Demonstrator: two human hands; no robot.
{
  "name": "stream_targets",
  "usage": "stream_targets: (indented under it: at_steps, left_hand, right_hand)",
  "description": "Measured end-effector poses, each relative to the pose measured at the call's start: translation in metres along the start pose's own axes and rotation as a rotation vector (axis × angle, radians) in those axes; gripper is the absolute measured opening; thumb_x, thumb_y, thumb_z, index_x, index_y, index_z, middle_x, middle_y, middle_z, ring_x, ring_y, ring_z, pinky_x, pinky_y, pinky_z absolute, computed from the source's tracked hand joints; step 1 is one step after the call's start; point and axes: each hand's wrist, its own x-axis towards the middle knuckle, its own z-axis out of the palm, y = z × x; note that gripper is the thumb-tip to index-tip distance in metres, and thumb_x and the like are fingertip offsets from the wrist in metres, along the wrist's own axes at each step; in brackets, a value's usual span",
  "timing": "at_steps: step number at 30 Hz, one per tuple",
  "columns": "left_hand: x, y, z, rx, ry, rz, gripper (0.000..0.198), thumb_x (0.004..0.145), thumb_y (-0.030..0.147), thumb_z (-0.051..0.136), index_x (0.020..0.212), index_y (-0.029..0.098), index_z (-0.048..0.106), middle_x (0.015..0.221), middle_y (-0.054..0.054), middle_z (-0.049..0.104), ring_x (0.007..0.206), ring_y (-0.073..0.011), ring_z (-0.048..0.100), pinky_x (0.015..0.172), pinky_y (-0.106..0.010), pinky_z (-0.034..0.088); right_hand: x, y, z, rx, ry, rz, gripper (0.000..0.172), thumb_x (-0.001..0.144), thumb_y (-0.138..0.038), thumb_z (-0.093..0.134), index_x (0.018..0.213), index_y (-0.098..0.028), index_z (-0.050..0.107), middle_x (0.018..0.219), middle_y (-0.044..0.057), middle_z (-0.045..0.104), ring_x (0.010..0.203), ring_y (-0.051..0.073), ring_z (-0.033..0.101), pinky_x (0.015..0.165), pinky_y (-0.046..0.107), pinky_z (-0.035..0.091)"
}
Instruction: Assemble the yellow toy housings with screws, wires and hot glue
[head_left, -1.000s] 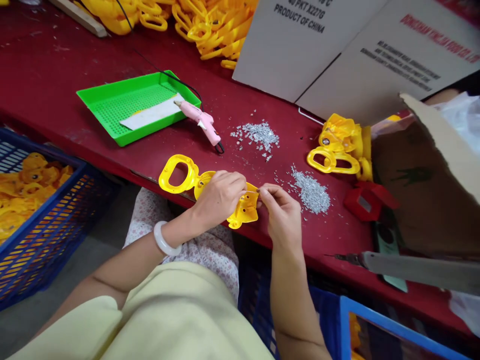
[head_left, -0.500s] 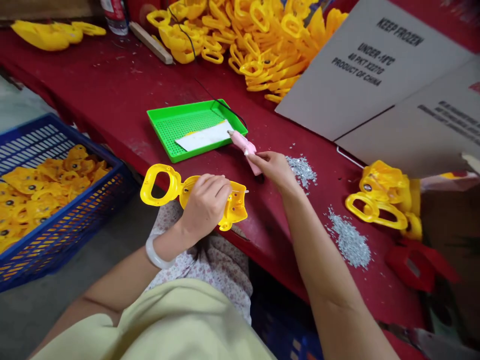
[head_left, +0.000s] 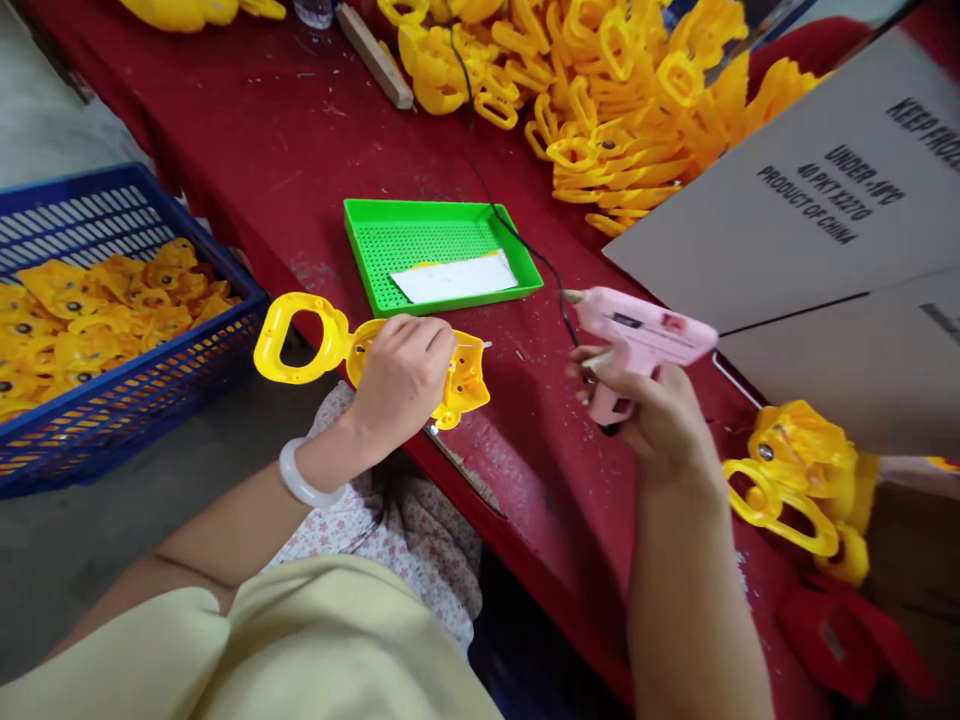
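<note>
My left hand (head_left: 407, 373) is closed on a yellow plastic shell (head_left: 470, 378) with an oval loop handle at its left end. Its hollow inside faces up, and a thin pale stick pokes out at the right end; the fingertips are hidden under the hand. In my right hand (head_left: 651, 402) is a pink glue gun (head_left: 645, 328), gripped by its handle, its nozzle pointing left. A black cord runs from it toward the back. Between the hands and further off lies a green tray (head_left: 360, 245) with a white strip (head_left: 455, 278) resting in it.
Left of the table stands a blue basket (head_left: 161, 372) of yellow parts. A large heap of yellow shells (head_left: 615, 150) lies at the back, beside a wooden stick (head_left: 375, 57). A printed carton (head_left: 795, 220) stands at right, with more yellow pieces (head_left: 802, 450) near it.
My right hand has lifted the glue gun off the tray's edge and swung it right, now gripping it fully. My left hand still holds the yellow shell. The view has shifted.
</note>
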Motion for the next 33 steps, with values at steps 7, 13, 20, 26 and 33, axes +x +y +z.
stream_targets:
  at_steps: [7,13,20,26,33]
  left_hand:
    - [0.003,0.003,0.0,0.048,-0.052,-0.085,0.021,0.095,0.014,0.043,0.086,0.014,0.061,0.086,-0.006,0.066,0.082,-0.0215,0.061,0.08,-0.036,0.046]
    - [0.004,0.004,0.0,0.048,-0.053,-0.092,0.021,0.096,0.014,0.042,0.088,0.013,0.061,0.09,-0.007,0.067,0.085,-0.0211,0.061,0.082,-0.036,0.046]
    - [0.003,0.004,0.001,0.052,-0.045,-0.089,0.022,0.096,0.014,0.041,0.087,0.014,0.061,0.089,-0.007,0.067,0.085,-0.0214,0.061,0.081,-0.036,0.044]
    - [0.003,0.004,0.0,0.058,-0.056,-0.084,0.024,0.096,0.013,0.04,0.088,0.013,0.062,0.088,-0.007,0.067,0.084,-0.0213,0.061,0.081,-0.035,0.044]
    - [0.003,0.005,0.0,0.057,-0.044,-0.09,0.024,0.096,0.011,0.039,0.087,0.013,0.062,0.088,-0.007,0.067,0.084,-0.0211,0.062,0.081,-0.034,0.045]
  right_hand:
    - [-0.023,0.009,0.0,-0.011,-0.313,0.086,0.035,0.069,-0.042,0.074,0.095,-0.018,0.07,0.087,0.01,0.072,0.043,0.008,0.041,0.039,0.027,0.029]
    - [-0.025,0.02,0.005,-0.072,-0.411,0.149,0.036,0.075,-0.048,0.071,0.092,-0.016,0.069,0.073,0.007,0.067,0.044,0.008,0.038,0.04,0.026,0.023]
    - [-0.023,0.022,0.008,-0.08,-0.415,0.151,0.035,0.078,-0.046,0.069,0.097,-0.017,0.066,0.071,0.005,0.065,0.045,0.008,0.038,0.042,0.025,0.022]
    - [-0.022,0.02,0.008,-0.156,-0.473,0.141,0.033,0.083,-0.048,0.063,0.082,-0.015,0.067,0.048,-0.002,0.047,0.043,0.008,0.035,0.043,0.026,0.02]
    - [-0.022,0.013,0.01,-0.205,-0.463,0.152,0.034,0.083,-0.049,0.063,0.076,-0.016,0.063,0.046,-0.003,0.045,0.041,0.006,0.034,0.044,0.025,0.017]
